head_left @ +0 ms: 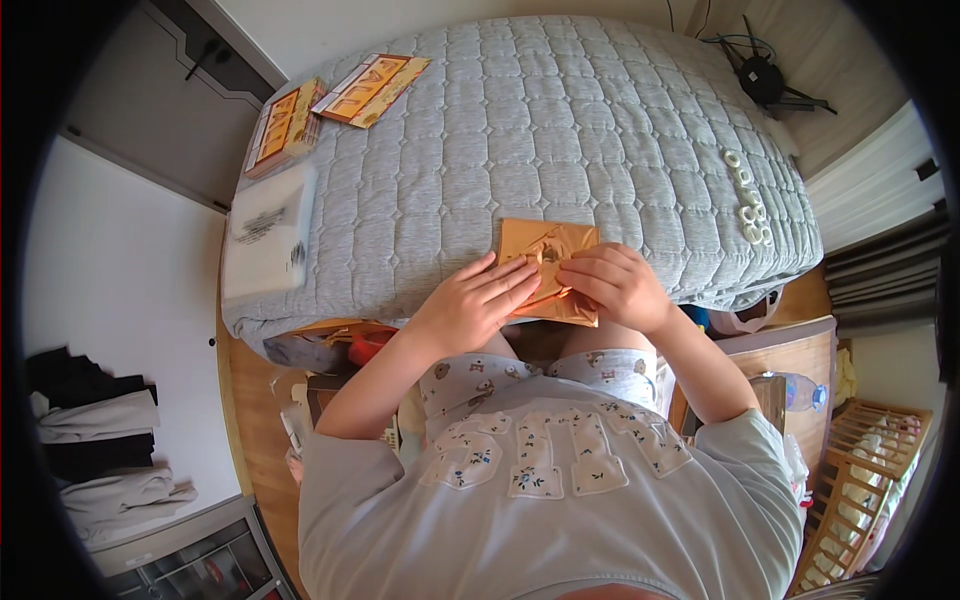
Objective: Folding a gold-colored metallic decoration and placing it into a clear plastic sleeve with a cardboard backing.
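Note:
A shiny copper-orange foil packet (550, 236), square and creased, lies at the bed's near edge, just above my lap. My left hand (478, 303) rests on its left side with the fingers stretched out flat. From the other side my right hand (622, 284) has its fingers bent and pressed together on the foil near the middle. A small dark patch shows on the packet between the two hands. My fingers cover part of its lower half.
The quilted grey bed (470, 150) holds a stack of orange-yellow printed cards (284, 128), a loose card (372, 90), clear plastic bags (268, 235) and several white rolls (748, 205). A black device with thin arms (762, 80) stands at the far right. A plastic bottle (803, 392) lies lower right.

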`<state>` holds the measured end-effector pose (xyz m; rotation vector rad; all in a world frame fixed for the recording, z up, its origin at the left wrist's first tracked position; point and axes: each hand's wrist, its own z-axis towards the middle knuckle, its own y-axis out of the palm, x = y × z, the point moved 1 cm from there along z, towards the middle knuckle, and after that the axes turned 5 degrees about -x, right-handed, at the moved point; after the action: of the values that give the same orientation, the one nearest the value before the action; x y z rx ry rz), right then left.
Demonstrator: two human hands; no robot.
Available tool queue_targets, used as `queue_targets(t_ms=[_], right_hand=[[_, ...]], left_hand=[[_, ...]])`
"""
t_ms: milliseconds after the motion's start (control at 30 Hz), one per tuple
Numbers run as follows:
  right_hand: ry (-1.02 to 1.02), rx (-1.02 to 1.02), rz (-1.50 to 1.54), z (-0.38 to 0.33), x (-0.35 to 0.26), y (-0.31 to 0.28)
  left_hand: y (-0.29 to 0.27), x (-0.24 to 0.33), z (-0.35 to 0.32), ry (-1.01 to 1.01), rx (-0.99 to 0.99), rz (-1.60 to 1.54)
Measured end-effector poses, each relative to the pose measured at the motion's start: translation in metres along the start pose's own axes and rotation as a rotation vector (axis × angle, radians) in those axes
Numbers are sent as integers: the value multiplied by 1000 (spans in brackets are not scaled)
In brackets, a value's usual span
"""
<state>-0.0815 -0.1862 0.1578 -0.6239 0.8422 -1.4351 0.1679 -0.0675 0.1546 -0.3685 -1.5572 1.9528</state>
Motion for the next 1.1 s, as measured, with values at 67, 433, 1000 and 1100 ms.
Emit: queue_targets(t_ms=[67, 433, 1000, 1100], right_hand=[[-30, -4, 6, 2, -5, -2], [787, -100, 860, 99, 42, -41], [920, 576, 1606, 87, 180, 50], [928, 545, 1616, 91, 176, 47]], left_hand=[[-12, 4, -6, -33, -25, -68], [-135, -62, -11, -290, 472, -147], [-47, -290, 65, -735, 65, 433], [-50, -288, 64, -805, -50, 299]])
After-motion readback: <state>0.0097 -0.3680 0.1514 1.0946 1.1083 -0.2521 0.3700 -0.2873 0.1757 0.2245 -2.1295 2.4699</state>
